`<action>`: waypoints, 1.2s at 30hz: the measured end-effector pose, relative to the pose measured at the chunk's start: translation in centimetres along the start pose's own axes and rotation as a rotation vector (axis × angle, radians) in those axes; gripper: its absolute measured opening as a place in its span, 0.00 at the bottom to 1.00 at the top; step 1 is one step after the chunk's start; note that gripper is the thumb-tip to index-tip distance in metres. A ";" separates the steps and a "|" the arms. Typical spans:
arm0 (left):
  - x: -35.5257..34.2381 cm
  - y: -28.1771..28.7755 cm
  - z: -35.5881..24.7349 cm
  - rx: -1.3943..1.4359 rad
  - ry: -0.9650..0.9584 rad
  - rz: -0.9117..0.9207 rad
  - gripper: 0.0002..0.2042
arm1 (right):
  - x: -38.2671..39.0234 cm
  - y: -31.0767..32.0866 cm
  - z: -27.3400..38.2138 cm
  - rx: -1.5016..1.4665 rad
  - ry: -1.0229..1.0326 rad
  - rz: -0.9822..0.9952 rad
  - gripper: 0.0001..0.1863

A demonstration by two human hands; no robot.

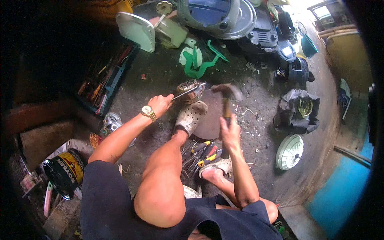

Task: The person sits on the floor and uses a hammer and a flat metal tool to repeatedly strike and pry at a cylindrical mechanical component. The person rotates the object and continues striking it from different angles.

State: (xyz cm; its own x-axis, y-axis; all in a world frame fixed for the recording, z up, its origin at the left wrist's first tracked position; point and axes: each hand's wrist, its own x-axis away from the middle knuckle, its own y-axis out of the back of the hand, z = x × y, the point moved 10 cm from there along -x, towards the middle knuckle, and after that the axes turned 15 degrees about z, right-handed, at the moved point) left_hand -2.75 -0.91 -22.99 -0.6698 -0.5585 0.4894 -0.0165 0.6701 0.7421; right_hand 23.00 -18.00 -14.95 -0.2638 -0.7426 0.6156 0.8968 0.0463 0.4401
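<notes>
My left hand [161,105] grips a long thin metal tool [185,93], angled across a round metal part with a ragged top, like a motor core [192,85]. My right hand [230,132] is wrapped round the handle of a claw hammer [226,105], whose blurred head is just right of the thin tool's tip. My foot in a perforated clog [191,117] is against the lower side of the metal part, over a round flat plate [210,124]. Pliers and other hand tools [202,158] lie below the plate, beside my other clog.
A toolbox [108,80] sits at left, a bucket [64,172] lower left. Green plastic pieces [196,68] and large appliance parts [216,18] lie ahead. A dark bag [297,110] and white round housing [289,152] are at right, near the wall [348,188].
</notes>
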 end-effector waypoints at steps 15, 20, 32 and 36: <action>2.4 -1.6 2.8 0.012 0.064 0.015 0.08 | -3.8 -4.9 2.8 0.084 0.342 0.064 0.24; 2.4 -0.9 1.8 0.034 0.013 -0.032 0.10 | 0.8 1.3 4.6 -0.375 0.243 -0.074 0.10; 0.8 0.2 1.8 0.024 -0.081 -0.017 0.10 | 2.7 -2.1 1.3 -0.416 0.141 -0.007 0.13; 0.6 0.6 2.1 0.009 -0.082 -0.004 0.09 | 1.2 -4.7 5.5 -0.026 0.323 0.014 0.18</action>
State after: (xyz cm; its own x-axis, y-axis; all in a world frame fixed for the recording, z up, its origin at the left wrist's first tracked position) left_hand -4.71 0.18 -23.22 -0.7284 -0.5192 0.4471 -0.0259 0.6729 0.7393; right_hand 16.49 -15.41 -12.71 -0.1284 -0.9158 0.3807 0.9093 0.0445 0.4137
